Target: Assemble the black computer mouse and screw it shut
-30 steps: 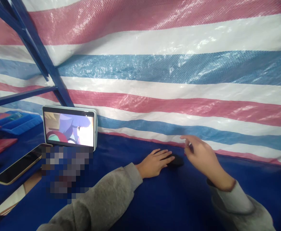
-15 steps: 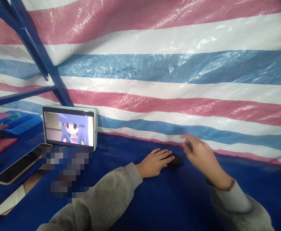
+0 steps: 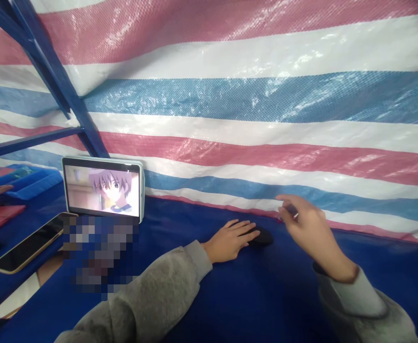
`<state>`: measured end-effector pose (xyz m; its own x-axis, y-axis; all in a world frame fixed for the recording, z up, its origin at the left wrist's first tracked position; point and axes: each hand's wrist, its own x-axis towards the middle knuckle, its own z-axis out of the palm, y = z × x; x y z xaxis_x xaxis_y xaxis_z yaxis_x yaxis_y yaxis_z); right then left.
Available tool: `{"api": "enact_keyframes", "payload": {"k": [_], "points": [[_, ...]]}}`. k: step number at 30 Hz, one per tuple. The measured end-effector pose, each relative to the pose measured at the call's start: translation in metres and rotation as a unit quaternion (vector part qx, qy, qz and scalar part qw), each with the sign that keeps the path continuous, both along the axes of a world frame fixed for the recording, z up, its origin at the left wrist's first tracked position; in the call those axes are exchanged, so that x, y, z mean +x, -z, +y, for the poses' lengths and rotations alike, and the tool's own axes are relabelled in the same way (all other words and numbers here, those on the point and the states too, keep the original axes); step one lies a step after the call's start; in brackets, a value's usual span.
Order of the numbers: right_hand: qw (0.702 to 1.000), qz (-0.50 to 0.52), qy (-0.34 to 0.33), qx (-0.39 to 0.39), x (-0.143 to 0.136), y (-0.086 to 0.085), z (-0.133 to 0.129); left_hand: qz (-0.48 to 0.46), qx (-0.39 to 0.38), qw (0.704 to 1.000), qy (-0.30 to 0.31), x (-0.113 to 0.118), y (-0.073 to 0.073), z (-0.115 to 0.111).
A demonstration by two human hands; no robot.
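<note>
Head-worn view, forward and down at hands

"What does the mouse look like?"
"Black, low and rounded."
"How does it sit?"
"Flat on the blue worktop, partly hidden under the left fingers."
"Which part shows?"
"Mostly its right side; I can't make out any finer detail."

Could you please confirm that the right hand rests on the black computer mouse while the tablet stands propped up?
It is not the right hand but the left hand that rests on the black computer mouse, as the head view shows; the tablet does stand propped up.
</note>
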<state>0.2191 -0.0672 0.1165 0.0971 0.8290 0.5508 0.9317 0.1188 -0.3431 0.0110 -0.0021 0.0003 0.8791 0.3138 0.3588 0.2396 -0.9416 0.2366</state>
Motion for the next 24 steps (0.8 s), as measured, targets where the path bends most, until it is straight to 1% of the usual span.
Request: {"api": "enact_keyframes", "payload": {"k": [3, 9, 12, 15, 18, 24], "points": [[1.0, 0.008, 0.0, 0.008, 0.001, -0.002, -0.001, -0.002, -0.002, 1.0, 0.0, 0.0, 0.0, 0.0], [0.997, -0.012, -0.033, -0.068, 0.0, 0.012, 0.005, 0.001, 0.001, 1.0, -0.002, 0.0, -0.002, 0.0], [0.997, -0.031, -0.03, -0.064, 0.0, 0.014, 0.006, 0.0, 0.002, 1.0, 0.0, 0.0, -0.002, 0.0], [0.996, -0.059, -0.035, -0.061, -0.001, 0.011, 0.005, -0.002, 0.006, 1.0, 0.004, 0.0, -0.001, -0.001], [0.995, -0.081, -0.028, -0.056, -0.002, 0.009, 0.003, -0.002, 0.005, 1.0, 0.001, 0.0, -0.001, -0.001], [0.994, -0.091, 0.015, -0.058, -0.004, 0.008, 0.001, 0.0, 0.005, 1.0, 0.001, 0.0, 0.0, 0.0]]}}
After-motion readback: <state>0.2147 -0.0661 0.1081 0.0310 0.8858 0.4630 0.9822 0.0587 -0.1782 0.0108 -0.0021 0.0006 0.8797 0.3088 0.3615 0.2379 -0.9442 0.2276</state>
